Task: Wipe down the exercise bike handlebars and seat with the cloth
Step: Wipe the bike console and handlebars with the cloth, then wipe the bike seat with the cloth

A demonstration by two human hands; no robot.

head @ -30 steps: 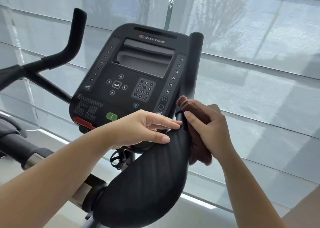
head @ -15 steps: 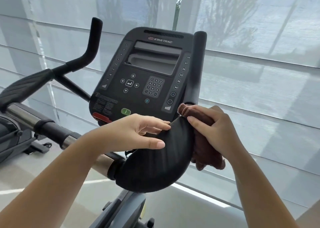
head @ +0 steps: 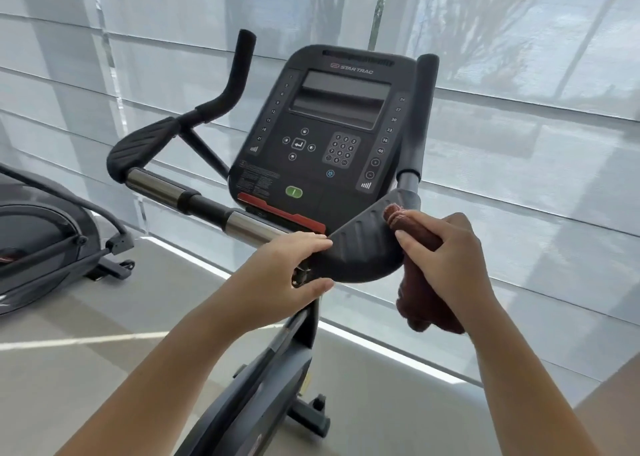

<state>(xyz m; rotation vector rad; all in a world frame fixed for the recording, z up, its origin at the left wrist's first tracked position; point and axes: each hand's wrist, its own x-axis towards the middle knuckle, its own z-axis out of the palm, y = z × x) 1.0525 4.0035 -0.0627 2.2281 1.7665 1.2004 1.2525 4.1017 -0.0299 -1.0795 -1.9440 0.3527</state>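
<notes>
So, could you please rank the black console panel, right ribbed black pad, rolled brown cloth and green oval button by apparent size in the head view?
black console panel
right ribbed black pad
rolled brown cloth, partly under the right hand
green oval button

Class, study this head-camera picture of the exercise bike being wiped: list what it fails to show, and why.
Bike seat: outside the head view altogether.
Contact between the maroon terry cloth and dark grey ribbed arm pad: covered by the right hand.
Metal fitting under the pad: mostly covered by the left hand gripping the pad's end.
White small print on the black console: too small to read.
</notes>
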